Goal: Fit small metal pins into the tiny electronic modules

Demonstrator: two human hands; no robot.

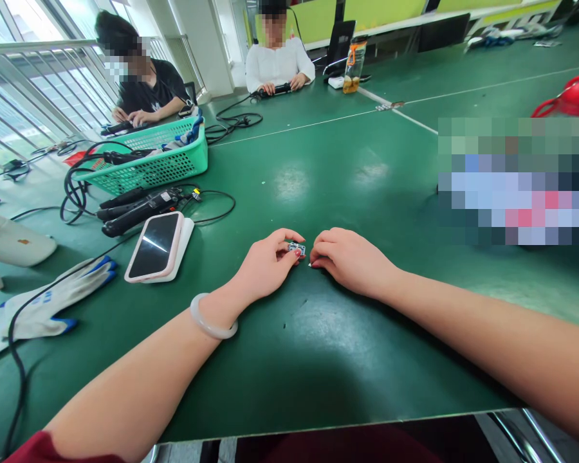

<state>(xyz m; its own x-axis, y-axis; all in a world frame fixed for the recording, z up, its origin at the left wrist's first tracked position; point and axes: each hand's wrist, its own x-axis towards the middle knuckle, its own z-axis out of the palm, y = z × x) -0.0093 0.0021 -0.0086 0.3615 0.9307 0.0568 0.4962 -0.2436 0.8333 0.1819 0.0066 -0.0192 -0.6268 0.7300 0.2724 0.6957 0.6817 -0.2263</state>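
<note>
Over the middle of the green table (251, 360), my left hand (269, 263) pinches a small silvery-grey part with dark markings (296, 247) between thumb and fingers. What kind of part it is I cannot make out. Just to its right, my right hand (342, 260) rests on the table with its fingers curled together. A tiny white piece (310, 265) shows at its thumb tip, too small to name. The two hands are close but apart. A pale bangle (213, 316) circles my left wrist.
Left of my hands lie a phone (155, 245), black corded tools (142, 209) and a white-and-blue glove (53, 302). Behind them stands a green basket (161, 168) with cords. Two people sit across the table near a bottle (354, 67). A red item (576, 96) lies at right.
</note>
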